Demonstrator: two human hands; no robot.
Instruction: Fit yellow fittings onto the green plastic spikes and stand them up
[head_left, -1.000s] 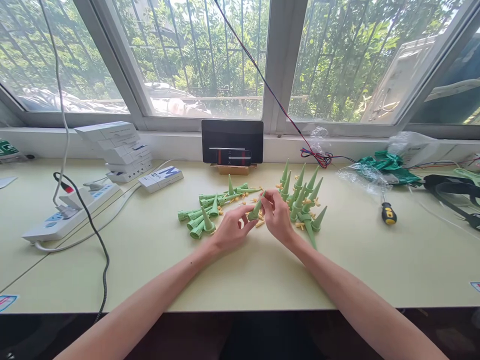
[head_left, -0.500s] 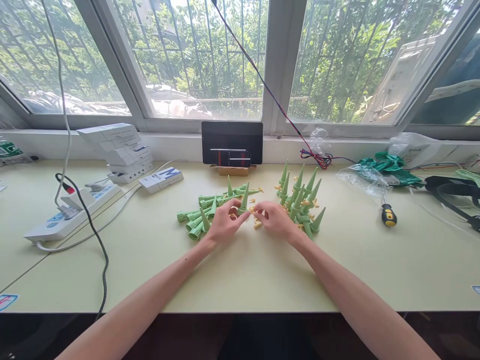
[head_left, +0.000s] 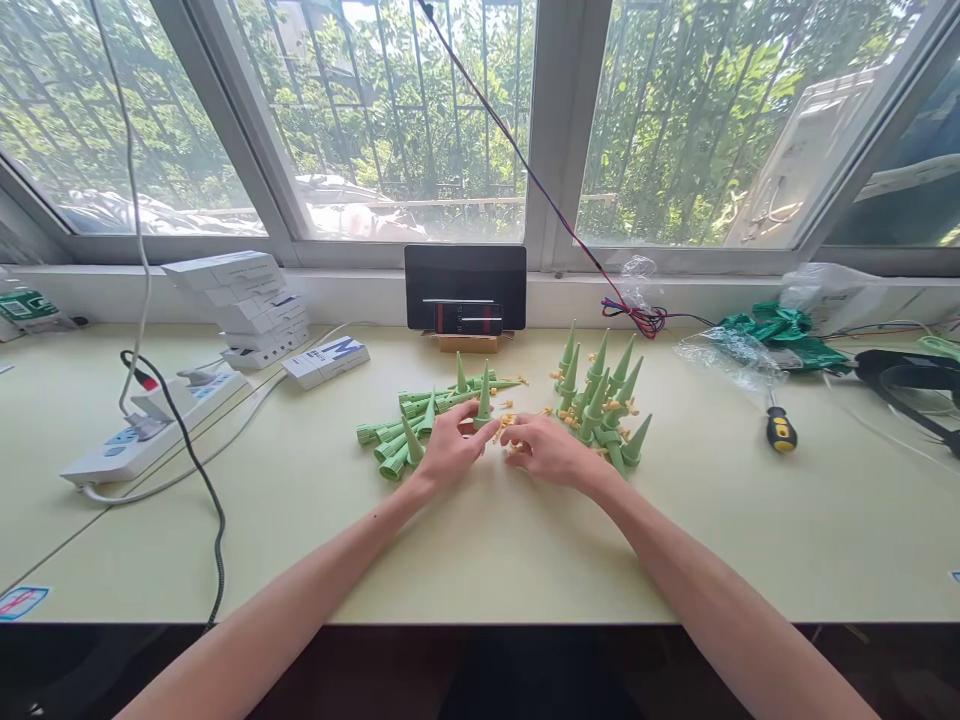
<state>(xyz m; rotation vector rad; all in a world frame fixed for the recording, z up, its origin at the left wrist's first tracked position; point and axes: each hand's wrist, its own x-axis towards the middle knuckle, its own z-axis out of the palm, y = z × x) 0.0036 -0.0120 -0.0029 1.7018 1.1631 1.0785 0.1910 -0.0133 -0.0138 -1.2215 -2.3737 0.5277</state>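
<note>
Left cone pile, right cone pile, pegs seemingly scattered between, and there's the tablet behind, screwdriver farther right!

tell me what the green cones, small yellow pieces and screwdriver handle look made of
Green cones: probably satin plastic, evenly coloured, smooth-sided. Yellow pieces: likely plastic, uniformly coloured; too small to judge finish. Screwdriver handle: plastic or rubber, black and yellow; finish unclear.

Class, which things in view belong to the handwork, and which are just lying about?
Likely belonging:
pointed green plastic cone in the left hand
similar green cones
small yellow pieces by the right hand

Seemingly lying about:
black-and-yellow screwdriver
white power strip
stacked white boxes
</note>
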